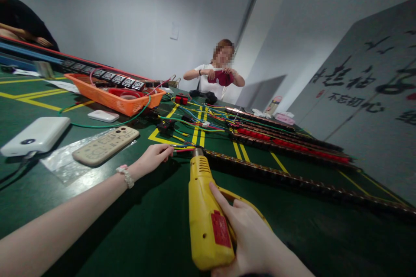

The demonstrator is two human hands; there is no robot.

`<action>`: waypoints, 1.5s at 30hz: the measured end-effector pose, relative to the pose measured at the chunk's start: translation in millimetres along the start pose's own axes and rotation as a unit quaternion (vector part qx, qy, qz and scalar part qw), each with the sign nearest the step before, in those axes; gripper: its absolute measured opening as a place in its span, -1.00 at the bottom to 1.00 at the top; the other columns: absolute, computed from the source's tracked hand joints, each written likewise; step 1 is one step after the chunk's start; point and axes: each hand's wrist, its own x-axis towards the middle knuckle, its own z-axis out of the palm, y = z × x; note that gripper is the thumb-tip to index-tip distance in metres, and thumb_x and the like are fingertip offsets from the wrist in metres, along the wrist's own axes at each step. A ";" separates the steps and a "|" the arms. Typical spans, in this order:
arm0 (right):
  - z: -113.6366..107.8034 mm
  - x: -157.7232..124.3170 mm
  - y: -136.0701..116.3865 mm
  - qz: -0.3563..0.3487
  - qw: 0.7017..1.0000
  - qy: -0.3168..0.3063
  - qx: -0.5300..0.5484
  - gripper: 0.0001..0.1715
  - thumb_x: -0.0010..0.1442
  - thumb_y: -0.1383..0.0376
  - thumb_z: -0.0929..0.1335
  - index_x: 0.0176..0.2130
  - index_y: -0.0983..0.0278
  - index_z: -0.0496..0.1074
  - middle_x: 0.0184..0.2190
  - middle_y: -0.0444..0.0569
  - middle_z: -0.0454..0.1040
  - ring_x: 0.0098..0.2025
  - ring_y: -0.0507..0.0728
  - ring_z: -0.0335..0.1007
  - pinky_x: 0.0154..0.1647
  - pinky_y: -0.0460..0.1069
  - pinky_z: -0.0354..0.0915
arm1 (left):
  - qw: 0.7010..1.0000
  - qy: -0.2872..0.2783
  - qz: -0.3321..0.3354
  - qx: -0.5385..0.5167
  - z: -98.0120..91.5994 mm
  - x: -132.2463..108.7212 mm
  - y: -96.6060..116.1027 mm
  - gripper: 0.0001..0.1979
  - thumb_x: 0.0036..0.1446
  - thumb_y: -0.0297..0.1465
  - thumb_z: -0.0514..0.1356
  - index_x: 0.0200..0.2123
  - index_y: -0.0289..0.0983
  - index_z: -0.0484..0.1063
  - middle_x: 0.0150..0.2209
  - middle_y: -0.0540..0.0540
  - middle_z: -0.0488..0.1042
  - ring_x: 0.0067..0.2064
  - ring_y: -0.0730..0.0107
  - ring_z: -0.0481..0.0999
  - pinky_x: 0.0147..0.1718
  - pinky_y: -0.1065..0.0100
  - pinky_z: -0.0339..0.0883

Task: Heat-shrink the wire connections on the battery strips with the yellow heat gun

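Note:
My right hand (243,225) is wrapped round a yellow heat gun (206,207) with a red label on its body. The gun's nozzle (197,152) points away from me, at several coloured wires (184,149) on the green table. My left hand (159,155) is closed on these wires just left of the nozzle, with a scrunchie on its wrist. To the right of the nozzle, a long dark strip (279,177) runs off across the table. Whether the nozzle touches the wires I cannot tell.
Left are a phone (105,145) on a plastic bag, a white power bank (37,135), a white case (103,115) and an orange basket (130,104). More strips (292,149) and wires lie right. Across the table a person (214,75) holds a dark red item; another person (26,21) sits far left.

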 end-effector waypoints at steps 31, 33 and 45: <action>5.9 30.0 -32.1 -0.097 0.995 -0.027 -0.017 0.54 -0.42 -0.18 0.40 0.27 0.27 -0.44 -0.12 0.07 0.41 -0.33 0.24 0.33 -0.21 0.05 0.17 | 0.999 0.018 0.006 -0.039 2.8 3.2 -1.4 -0.56 0.10 -0.10 -0.04 -0.34 -0.32 0.43 -0.37 -0.08 0.46 -0.38 0.35 0.36 -0.41 0.41 0.19; 5.1 28.3 -29.1 -0.081 0.996 -0.031 -0.022 0.45 -0.34 -0.20 0.37 0.27 0.25 -0.41 -0.09 0.08 0.39 -0.31 0.24 0.33 -0.22 0.03 0.18 | 1.000 0.010 0.013 -0.024 2.5 2.8 -0.7 -0.56 0.11 -0.10 -0.06 -0.39 -0.32 0.41 -0.42 -0.06 0.43 -0.40 0.37 0.34 -0.43 0.42 0.17; 5.2 1.0 -2.2 0.024 0.999 0.006 -0.025 0.42 -0.32 -0.17 0.36 0.27 0.35 -0.32 -0.33 0.06 0.38 -0.35 0.23 0.28 -0.29 0.06 0.22 | 1.000 0.002 0.002 -0.008 2.0 0.3 -0.7 -0.55 0.11 -0.06 -0.08 -0.51 -0.30 0.31 -0.62 0.03 0.27 -0.54 0.46 0.25 -0.53 0.45 0.05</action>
